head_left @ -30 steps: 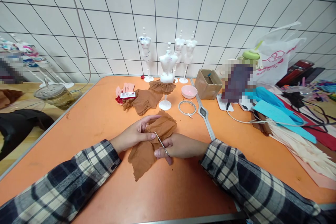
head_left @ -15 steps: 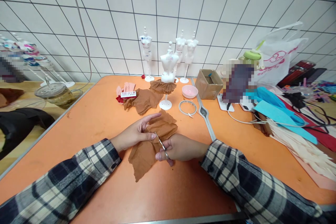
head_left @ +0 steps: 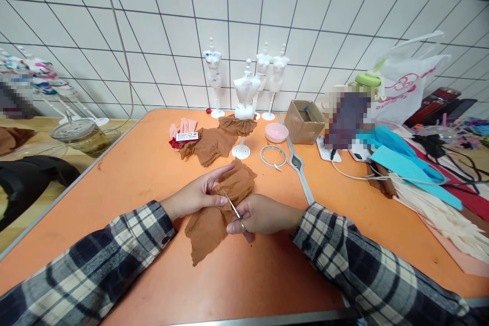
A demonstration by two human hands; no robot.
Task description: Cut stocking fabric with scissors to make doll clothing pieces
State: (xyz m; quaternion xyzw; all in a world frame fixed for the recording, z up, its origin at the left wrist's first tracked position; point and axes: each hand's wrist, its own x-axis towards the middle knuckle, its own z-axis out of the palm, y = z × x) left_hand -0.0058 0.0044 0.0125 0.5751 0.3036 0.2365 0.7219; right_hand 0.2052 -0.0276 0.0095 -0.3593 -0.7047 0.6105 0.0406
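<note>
A piece of thin brown fabric lies on the orange table in front of me. My left hand pinches its upper part, thumb and fingers closed on the cloth, index finger stretched out. My right hand grips small metal scissors, whose blades point up and left into the fabric beside my left thumb. Both arms wear plaid sleeves.
Behind stand several white mini mannequins, one wearing a brown ruffle, beside more brown fabric, a pink bowl, a white ring and a cardboard box. Blue, red and cream cloth strips and cables cover the right. A glass jar stands left.
The fabric's top edge has bunched slightly inward and my right hand with the scissors has edged a little left; otherwise nothing has moved.
</note>
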